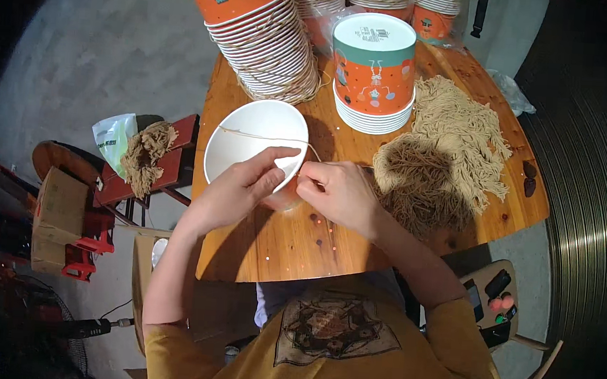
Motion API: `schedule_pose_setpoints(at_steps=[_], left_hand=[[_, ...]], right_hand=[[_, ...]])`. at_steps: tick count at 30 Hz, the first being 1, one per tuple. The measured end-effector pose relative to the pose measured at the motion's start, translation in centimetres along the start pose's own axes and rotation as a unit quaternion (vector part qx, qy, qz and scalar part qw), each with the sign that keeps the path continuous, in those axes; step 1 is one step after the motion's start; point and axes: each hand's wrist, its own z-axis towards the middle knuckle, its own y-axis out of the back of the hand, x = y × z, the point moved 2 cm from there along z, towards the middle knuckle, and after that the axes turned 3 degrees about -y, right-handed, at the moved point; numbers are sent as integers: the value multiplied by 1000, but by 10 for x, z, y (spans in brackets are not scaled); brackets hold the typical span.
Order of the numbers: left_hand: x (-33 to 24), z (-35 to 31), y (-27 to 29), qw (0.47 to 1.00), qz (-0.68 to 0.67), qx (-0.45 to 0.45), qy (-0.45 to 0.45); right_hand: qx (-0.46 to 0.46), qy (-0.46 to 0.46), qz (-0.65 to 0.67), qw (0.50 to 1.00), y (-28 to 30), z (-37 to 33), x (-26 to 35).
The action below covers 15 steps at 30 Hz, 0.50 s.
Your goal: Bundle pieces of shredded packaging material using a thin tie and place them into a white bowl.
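Observation:
A paper bucket [242, 156], white inside, tilts toward me near the front of the wooden table. A thin tan cord [261, 137] runs across its mouth and over the right rim. My left hand [237, 188] is closed on the near rim, its thumb outside and its fingers reaching over the opening. Beside the right rim, my right hand [342, 193] is pinched on the cord, whose end is hidden by the fingers. To the right lie a loose pile of tan cords [462, 130] and a darker, shaded bundle of cords [423, 191].
Upside-down orange-and-green buckets [375, 75] stand stacked behind. A tall stack of buckets with cords [264, 46] leans at the back left, and more stacks line the far edge. On the left, a red stool [157, 162] bears another cord bundle. The wooden table [299, 249] has a curved edge.

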Motion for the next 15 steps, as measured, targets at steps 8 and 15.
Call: schedule_pose_setpoints(at_steps=[8, 15], left_hand=[[6, 18, -3, 1000, 12, -1, -11], [10, 16, -1, 977, -188, -102, -21]], right_hand=[[55, -86, 36, 994, 5, 1, 6], [18, 140, -91, 986, 30, 1, 3]])
